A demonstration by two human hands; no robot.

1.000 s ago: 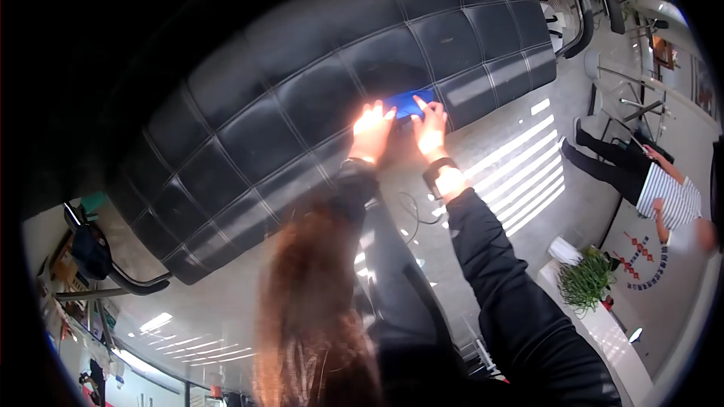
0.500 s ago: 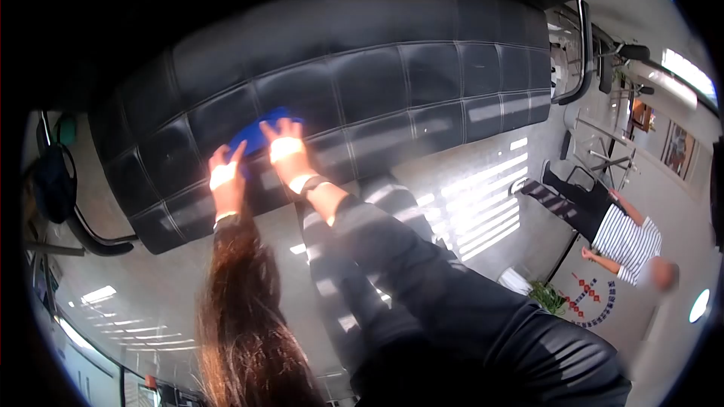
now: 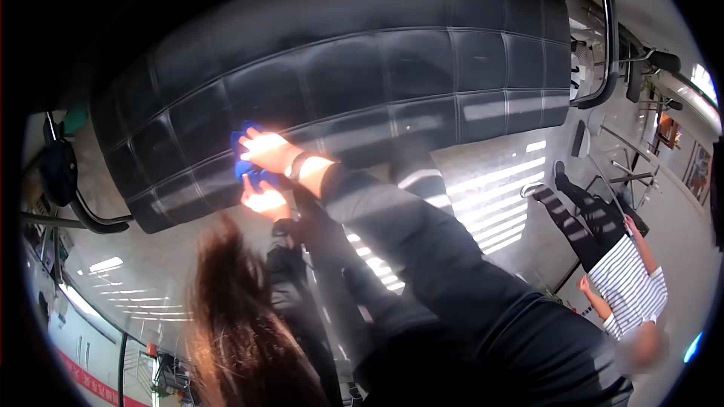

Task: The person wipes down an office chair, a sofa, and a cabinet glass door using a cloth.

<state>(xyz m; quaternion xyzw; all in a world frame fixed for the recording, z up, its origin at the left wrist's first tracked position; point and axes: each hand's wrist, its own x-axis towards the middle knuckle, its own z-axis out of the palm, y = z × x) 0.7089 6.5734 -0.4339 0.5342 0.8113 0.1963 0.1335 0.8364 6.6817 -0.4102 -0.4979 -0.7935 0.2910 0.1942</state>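
Cloth [image 3: 240, 167]: blue, lying on the black sofa [image 3: 347, 79] near its front edge, partly hidden by the hands.
Right hand [image 3: 265, 152]: partly open, palm down on the cloth, fingers spread over it; a band [image 3: 299, 165] circles the wrist.
Left hand [image 3: 264, 202]: at the cloth's near edge, just beside the right hand; glare hides whether it grips.
Floor [image 3: 452, 162]: striped with sunlight.
Person [image 3: 627, 283]: beyond the floor's bright stripes, in a striped top, well apart from the cloth.
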